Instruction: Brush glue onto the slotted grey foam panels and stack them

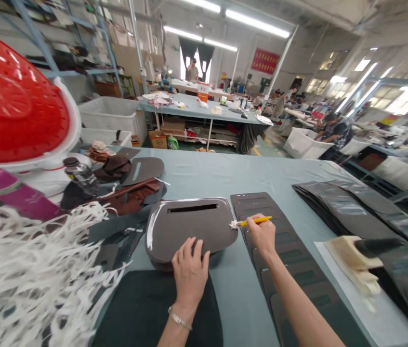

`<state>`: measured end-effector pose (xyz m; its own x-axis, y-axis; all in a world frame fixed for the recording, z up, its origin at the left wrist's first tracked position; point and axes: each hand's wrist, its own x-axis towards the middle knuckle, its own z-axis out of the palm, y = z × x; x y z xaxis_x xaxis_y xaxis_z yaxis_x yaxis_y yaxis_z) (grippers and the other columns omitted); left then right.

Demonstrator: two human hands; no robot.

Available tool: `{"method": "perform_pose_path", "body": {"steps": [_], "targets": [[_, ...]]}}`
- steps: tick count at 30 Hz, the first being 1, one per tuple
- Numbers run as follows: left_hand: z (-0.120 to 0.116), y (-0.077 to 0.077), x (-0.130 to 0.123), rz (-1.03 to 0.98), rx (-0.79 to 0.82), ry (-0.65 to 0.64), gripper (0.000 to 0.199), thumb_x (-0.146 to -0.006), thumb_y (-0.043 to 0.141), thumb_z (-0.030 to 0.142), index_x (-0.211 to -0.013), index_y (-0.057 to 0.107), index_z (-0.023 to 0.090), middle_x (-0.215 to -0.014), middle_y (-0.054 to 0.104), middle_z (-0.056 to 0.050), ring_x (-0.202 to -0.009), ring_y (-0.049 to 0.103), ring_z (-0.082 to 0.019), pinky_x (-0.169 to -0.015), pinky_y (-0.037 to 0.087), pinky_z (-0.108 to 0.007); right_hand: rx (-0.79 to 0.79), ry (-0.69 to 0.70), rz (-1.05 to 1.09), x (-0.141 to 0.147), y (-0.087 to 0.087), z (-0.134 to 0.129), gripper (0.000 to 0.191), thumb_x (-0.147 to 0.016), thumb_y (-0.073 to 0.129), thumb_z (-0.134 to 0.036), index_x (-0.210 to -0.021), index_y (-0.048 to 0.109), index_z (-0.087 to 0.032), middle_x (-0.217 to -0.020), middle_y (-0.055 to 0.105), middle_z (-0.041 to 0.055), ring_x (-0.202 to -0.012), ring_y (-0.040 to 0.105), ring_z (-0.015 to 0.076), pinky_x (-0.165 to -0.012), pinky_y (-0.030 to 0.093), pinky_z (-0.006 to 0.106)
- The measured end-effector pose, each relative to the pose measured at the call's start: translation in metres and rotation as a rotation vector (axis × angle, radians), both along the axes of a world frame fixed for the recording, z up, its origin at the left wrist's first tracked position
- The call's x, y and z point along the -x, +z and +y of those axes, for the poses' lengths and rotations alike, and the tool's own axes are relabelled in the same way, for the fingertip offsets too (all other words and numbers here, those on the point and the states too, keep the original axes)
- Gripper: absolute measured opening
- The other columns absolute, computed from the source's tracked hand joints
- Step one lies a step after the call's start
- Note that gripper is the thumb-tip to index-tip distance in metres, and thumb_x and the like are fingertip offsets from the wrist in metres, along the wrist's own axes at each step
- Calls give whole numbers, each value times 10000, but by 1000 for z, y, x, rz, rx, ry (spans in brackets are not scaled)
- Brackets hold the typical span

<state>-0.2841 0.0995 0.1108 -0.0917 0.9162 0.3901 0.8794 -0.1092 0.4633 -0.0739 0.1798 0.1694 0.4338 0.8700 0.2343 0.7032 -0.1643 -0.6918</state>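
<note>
Slotted grey panel (189, 226) is apparently steadied on a desk (207, 173) by a left hand (191, 272), fingers loosely spread over its near edge.
At the panel's right rim, a yellow-handled brush (264, 219) is pinched by the right hand (263, 237), presumably angled for edge work; its bristles are obscured by white matter. Overlapping pieces (285, 238) right of the panel are partly hidden by the forearm.
</note>
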Motion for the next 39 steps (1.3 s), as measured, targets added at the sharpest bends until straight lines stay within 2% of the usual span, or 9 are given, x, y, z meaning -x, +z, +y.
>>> {"method": "perform_pose_path", "body": {"steps": [5,9,12,16,21,29,32,36,39], "targets": [[10,24,28,-325,131,-130,325,-915,368,356,-1120,575,213,-1174,605,-86,-1113,535,-209,-962,398,-399,-102,42,39,45,6,-66,183,-756,520,-309,-626,565,-188,-547,583,-10,-532,534,132,-575,389,221],[33,41,79,-679,195,-49,430,-930,259,432,-1160,529,190,-1156,627,-78,-1054,585,-165,-940,432,-348,-134,532,304,137,4,-87,160,-815,521,-299,-770,624,-186,-698,643,12,-593,573,121,-600,446,213],[44,43,111,-635,300,-11,427,-914,275,454,-1111,554,197,-1102,653,-76,-1046,593,-178,-952,422,-360,-162,722,375,176,-5,-94,153,-822,523,-274,-818,641,-176,-758,666,31,-615,591,121,-625,470,218],[45,31,126,-471,352,-75,390,-916,287,412,-1108,561,211,-1112,642,-63,-1069,569,-174,-967,402,-343,-120,575,258,118,-19,-99,134,-819,551,-282,-800,638,-183,-730,656,21,-590,583,121,-592,459,220],[36,22,100,-110,250,-88,386,-918,316,377,-1220,531,270,-1117,565,-72,-1060,507,-203,-942,394,-384,-212,51,71,31,-15,-84,159,-775,620,-342,-768,642,-184,-677,643,5,-566,584,126,-571,453,221],[27,23,69,259,170,64,351,-908,366,330,-1194,563,277,-1141,497,-108,-1057,465,-240,-860,408,-390,-277,441,384,196,-11,8,185,-804,561,-325,-834,692,-198,-810,706,17,-690,650,137,-691,510,221],[29,21,72,252,161,69,347,-908,373,314,-1204,554,299,-1143,497,-98,-1051,468,-229,-854,410,-377,-266,397,314,178,-23,19,199,-794,549,-334,-793,700,-204,-781,708,15,-682,649,146,-683,508,231],[29,17,71,222,136,76,341,-902,395,331,-1202,558,325,-1140,494,-92,-1089,449,-237,-870,398,-387,-334,13,140,96,-23,24,226,-772,561,-365,-760,692,-182,-707,690,34,-617,629,161,-628,484,246],[29,16,68,230,136,98,341,-899,402,347,-1197,564,325,-1142,495,-100,-1105,437,-254,-877,390,-409,-393,-39,93,98,-13,29,196,-780,565,-336,-773,687,-183,-735,692,38,-640,629,161,-656,477,247]]}}
